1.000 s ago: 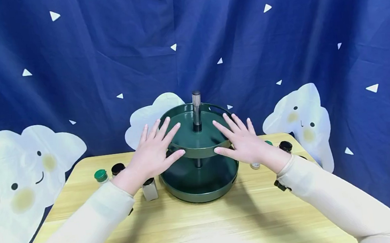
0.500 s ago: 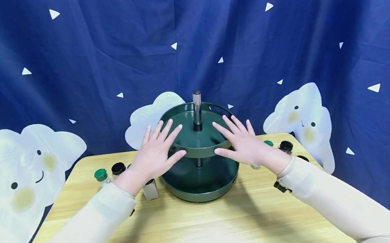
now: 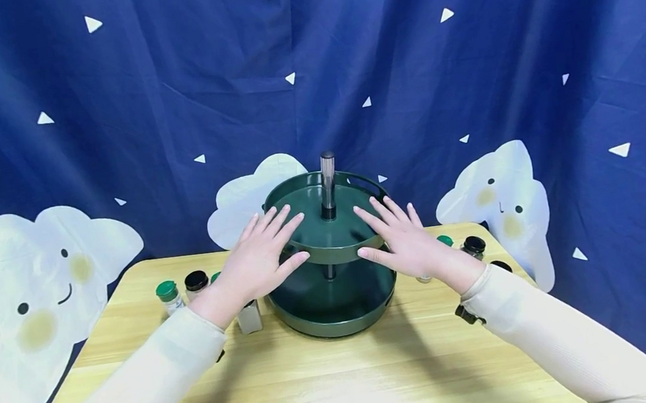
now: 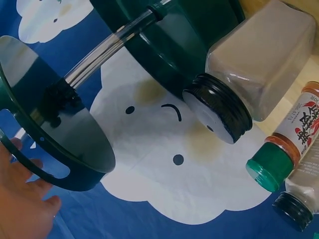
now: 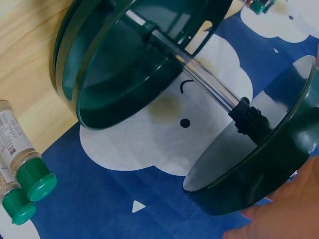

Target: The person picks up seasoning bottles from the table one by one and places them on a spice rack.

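At the centre of the head view, on the wooden table, stands the 2-tier green rack, and I have my left hand and right hand laid on either side of its upper tray. Both hands are flat and spread, fingers straight over the rim and thumbs against the outer wall, so nothing is clamped; they only press on it. I judge the rack to be rigid moulded plastic or painted metal, light for its bulk, with a glossy wall that could slide under dry palms. The 2 trays are joined only by the slim central post, so I expect the upper tier to turn or wobble if pushed off-centre. The best hold looks to be the rim, with fingers hooked through the cut-out slot visible in the lower left of the left wrist view, or the post itself. Spice jars stand just left of the rack and more jars at right, close enough to knock.
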### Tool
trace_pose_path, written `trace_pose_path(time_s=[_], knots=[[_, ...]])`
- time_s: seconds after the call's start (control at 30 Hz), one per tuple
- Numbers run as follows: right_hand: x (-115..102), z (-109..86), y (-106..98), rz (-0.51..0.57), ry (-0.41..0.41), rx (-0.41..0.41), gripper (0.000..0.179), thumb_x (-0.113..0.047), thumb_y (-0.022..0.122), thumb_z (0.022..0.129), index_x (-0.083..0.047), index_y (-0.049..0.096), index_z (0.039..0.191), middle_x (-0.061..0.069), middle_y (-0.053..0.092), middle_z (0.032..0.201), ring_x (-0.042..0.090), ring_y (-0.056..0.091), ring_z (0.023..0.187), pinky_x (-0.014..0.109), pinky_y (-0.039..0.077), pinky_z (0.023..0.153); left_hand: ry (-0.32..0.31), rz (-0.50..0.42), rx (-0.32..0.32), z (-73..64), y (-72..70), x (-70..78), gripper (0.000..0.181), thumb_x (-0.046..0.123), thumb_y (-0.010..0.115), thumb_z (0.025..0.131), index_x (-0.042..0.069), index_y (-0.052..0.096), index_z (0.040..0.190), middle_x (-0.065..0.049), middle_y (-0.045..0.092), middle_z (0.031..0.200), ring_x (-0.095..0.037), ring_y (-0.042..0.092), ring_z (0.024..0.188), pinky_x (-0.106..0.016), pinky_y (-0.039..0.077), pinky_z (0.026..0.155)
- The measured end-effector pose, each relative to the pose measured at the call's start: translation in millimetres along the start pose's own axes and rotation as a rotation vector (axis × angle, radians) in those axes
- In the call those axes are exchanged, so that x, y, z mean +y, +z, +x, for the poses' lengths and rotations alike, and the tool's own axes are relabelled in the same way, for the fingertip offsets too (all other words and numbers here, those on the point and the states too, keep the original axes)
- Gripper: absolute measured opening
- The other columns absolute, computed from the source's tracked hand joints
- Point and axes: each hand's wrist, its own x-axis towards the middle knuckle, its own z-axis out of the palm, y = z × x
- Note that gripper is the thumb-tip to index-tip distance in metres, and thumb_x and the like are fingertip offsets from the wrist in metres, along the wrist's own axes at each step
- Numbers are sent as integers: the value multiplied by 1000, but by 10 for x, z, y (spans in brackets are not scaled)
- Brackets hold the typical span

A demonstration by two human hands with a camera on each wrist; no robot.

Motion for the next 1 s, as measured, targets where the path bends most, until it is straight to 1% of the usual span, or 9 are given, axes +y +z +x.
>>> trace_pose_path(time_s=[0.13, 0.3, 0.47, 0.53, 0.67, 0.87, 1.0], knots=[[10, -11, 2, 12, -10, 5, 76, -60, 45, 100, -27, 17, 162, 10, 6, 168, 33, -5, 153, 66, -8, 117, 19, -3, 18, 4, 7, 9, 73, 65, 34, 101, 19, 30, 159, -9, 24, 164, -32, 20, 151, -49, 8, 125], [22, -18, 17, 32, -34, 20, 72, -59, 45, 101, -25, 22, 161, 12, 11, 167, 33, -2, 154, 60, -5, 121, 27, -22, 28, 4, 16, 25, 69, 61, 36, 103, 18, 36, 157, -9, 29, 163, -30, 23, 151, -47, 11, 125], [42, -21, 41, 42, -36, 28, 70, -60, 42, 102, -24, 25, 160, 12, 12, 167, 33, -1, 154, 55, -3, 123, 11, -48, 22, -3, 16, 42, 65, 56, 40, 104, 17, 39, 155, -8, 31, 162, -27, 23, 151, -44, 12, 125], [48, -20, 47, 45, -38, 33, 70, -60, 41, 102, -24, 26, 160, 12, 12, 167, 32, -1, 154, 54, -3, 123, 6, -55, 29, -5, 18, 46, 63, 54, 42, 104, 17, 41, 154, -8, 33, 161, -26, 24, 150, -43, 13, 125], [49, -16, 57, 62, -49, 44, 68, -58, 42, 103, -23, 30, 159, 12, 14, 166, 30, 0, 154, 54, -1, 123, 12, -53, 58, -9, 25, 47, 59, 51, 45, 104, 15, 46, 151, -8, 39, 158, -25, 30, 149, -44, 19, 124], [41, -15, 65, 75, -56, 57, 65, -57, 42, 103, -21, 34, 157, 11, 17, 166, 27, 1, 154, 52, 3, 124, 13, -62, 84, -25, 27, 49, 56, 49, 48, 104, 14, 51, 148, -8, 43, 155, -24, 33, 147, -42, 20, 123], [56, -7, 78, 78, -61, 67, 65, -57, 42, 103, -21, 37, 156, 11, 20, 165, 27, 2, 154, 54, 6, 123, 30, -76, 127, -38, 23, 58, 54, 45, 53, 102, 13, 55, 145, -9, 47, 152, -26, 37, 145, -44, 24, 122]])
